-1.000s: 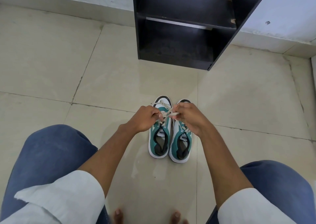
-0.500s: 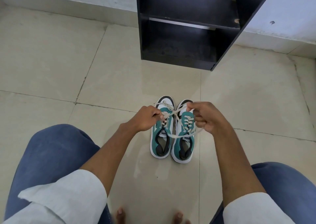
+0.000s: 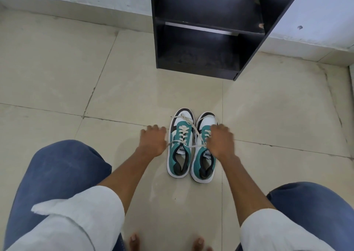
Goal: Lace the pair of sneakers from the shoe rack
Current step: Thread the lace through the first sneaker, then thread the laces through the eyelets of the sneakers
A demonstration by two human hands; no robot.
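Two teal, white and black sneakers stand side by side on the floor, toes away from me: the left sneaker point(image 3: 173, 159) and the right sneaker point(image 3: 198, 159). A white lace point(image 3: 191, 146) runs across both from hand to hand, and a slack loop of it lies over the left sneaker's toe. My left hand point(image 3: 153, 141) is palm down just left of the left sneaker, with the lace end reaching under it. My right hand point(image 3: 220, 141) covers the right sneaker's lacing, where the other lace end disappears.
A black shoe rack point(image 3: 201, 40) with bare shelves stands against the wall straight ahead. Beige floor tiles point(image 3: 76, 68) surround the sneakers. My knees in blue trousers point(image 3: 63, 174) flank the view and my bare toes point(image 3: 134, 239) show at the bottom edge.
Both hands have dropped from above the sneakers and moved apart, left hand outward to the left, right hand down onto the right sneaker. The lace is drawn out between them.
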